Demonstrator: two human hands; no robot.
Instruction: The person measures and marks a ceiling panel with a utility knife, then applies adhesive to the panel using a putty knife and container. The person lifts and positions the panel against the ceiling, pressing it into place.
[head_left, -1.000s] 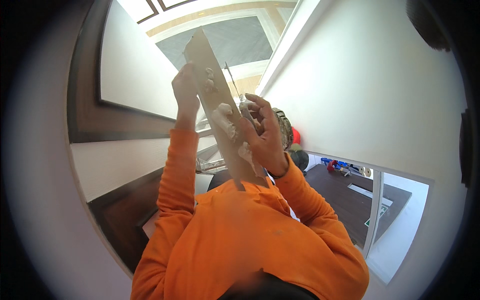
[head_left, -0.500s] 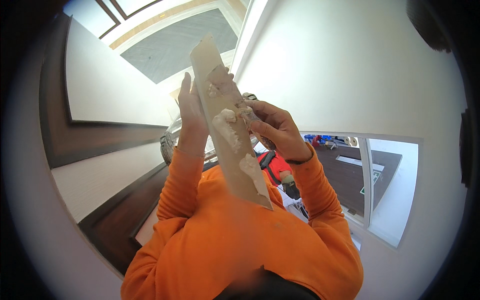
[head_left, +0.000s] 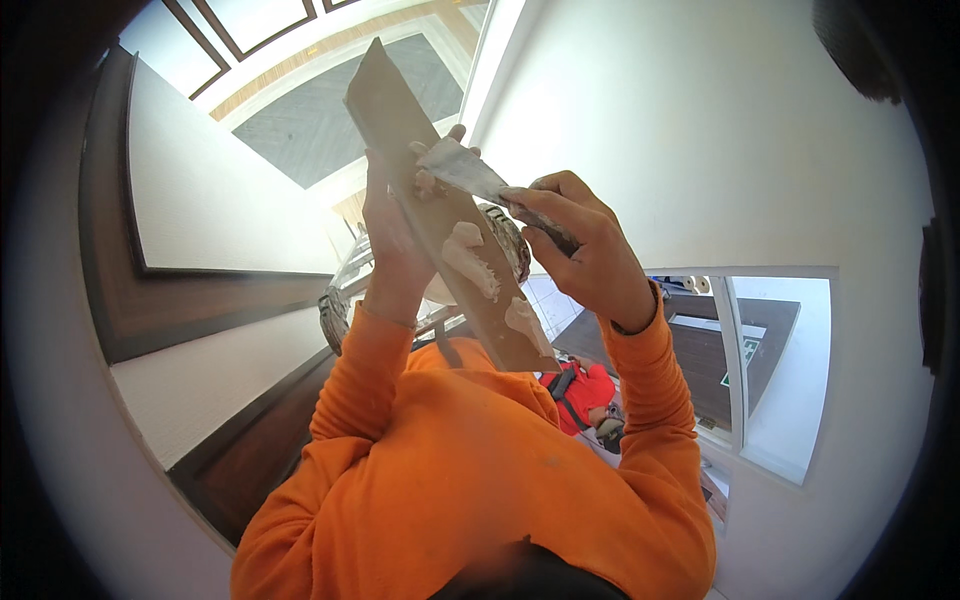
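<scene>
Tan board (head_left: pixel 395 105) with off-white putty (head_left: pixel 468 262) on it, left hand (head_left: pixel 393 230) gripping it from behind; right hand's (head_left: pixel 588 238) fingers are closed round a putty knife (head_left: pixel 468 170), blade over the board's upper half.

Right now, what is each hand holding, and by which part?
The right hand holds a scraper by its handle; the left hand holds a long board from beneath, around its upper half.
</scene>
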